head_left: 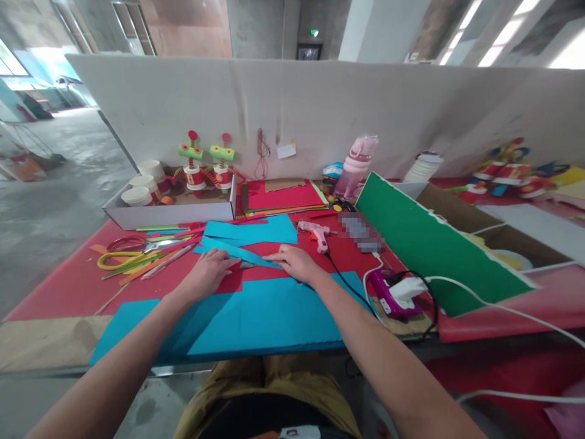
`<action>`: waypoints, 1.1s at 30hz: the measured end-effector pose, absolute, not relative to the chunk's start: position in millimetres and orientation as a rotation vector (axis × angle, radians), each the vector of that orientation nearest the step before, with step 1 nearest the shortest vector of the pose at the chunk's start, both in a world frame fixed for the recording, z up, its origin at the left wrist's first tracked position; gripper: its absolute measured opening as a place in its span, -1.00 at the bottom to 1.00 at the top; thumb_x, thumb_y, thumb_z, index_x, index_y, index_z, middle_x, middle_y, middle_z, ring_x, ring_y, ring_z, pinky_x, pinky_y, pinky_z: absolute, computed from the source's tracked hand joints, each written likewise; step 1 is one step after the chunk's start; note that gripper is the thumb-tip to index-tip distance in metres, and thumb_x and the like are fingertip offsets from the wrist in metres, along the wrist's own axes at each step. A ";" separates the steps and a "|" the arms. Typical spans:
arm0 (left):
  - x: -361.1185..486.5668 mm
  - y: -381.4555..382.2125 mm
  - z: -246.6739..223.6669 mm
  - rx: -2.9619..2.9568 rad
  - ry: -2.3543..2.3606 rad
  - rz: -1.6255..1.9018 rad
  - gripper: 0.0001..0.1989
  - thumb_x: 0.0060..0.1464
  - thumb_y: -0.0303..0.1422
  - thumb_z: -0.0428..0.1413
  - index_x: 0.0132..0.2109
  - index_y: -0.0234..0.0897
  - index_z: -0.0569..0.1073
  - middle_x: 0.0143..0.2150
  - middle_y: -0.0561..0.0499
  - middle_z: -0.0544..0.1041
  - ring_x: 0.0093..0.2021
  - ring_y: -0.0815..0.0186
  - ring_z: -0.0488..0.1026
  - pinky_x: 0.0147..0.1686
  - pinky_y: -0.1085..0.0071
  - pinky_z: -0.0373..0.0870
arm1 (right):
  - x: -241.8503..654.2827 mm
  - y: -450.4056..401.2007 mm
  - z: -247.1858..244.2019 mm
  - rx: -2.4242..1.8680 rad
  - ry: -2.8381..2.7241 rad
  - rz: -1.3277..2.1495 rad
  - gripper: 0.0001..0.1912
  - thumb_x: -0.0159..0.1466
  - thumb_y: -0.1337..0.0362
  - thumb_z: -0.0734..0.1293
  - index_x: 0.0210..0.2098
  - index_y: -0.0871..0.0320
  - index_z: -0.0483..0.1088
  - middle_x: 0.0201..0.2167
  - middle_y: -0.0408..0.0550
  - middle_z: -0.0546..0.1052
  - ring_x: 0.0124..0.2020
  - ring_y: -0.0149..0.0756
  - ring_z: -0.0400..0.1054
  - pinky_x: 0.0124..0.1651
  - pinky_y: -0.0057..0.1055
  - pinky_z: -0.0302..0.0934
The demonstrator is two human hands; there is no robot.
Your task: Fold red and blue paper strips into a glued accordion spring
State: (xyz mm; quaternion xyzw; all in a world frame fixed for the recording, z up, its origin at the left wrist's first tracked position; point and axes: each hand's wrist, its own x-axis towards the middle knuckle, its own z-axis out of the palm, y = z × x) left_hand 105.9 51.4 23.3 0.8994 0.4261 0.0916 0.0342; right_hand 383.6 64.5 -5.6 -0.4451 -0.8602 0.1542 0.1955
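A narrow blue paper strip (247,253) slants across the red table cover between my hands. My left hand (211,275) has its bent fingers at the strip's lower edge, over its left part. With its index finger stretched along the strip, my right hand (296,262) grips the right end, thumb tucked below. A small greyish piece (247,265) shows just under the strip; its kind is unclear. Behind it lie wider cut pieces of blue paper (256,231). A large blue sheet (219,326) covers the table's front edge beneath my forearms.
Scissors (158,245) lie at left among paper strips. A pink glue gun (316,235) rests at right, its cord running to a purple power strip (393,296). Behind are a white box (173,213) with paper-cup figures, stacked coloured paper (283,194), a pink bottle (354,167) and a green board (425,244).
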 end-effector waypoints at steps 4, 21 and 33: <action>109.4 49.9 23.0 2.776 1.313 0.269 -0.60 0.22 -0.41 -0.13 0.12 -0.19 0.42 -0.13 -0.16 0.40 -0.14 0.15 0.26 -0.15 0.23 0.24 | 383.6 65.4 -6.5 -1.235 -2.418 0.421 -0.67 0.33 0.30 0.25 0.06 -0.12 0.39 -0.37 -0.13 0.34 -0.35 -0.42 0.23 -0.31 -0.51 0.01; 131.2 45.6 24.8 2.854 1.261 0.221 -0.59 0.23 -0.42 -0.16 0.13 -0.20 0.41 -0.11 -0.17 0.39 -0.13 0.13 0.26 -0.19 0.22 0.23 | 384.4 62.0 -7.0 -1.206 -2.372 0.433 -0.68 0.33 0.36 0.22 0.02 -0.03 0.44 -0.34 -0.09 0.37 -0.30 -0.38 0.25 -0.25 -0.49 0.06; 98.5 67.4 14.5 2.782 1.340 0.386 -0.61 0.21 -0.41 -0.11 0.12 -0.17 0.41 -0.11 -0.14 0.40 -0.11 0.14 0.28 -0.12 0.23 0.25 | 379.9 73.6 0.0 -1.147 -2.197 0.529 -0.70 0.32 0.30 0.25 0.02 0.00 0.44 -0.32 -0.08 0.43 -0.32 -0.37 0.29 -0.22 -0.47 0.11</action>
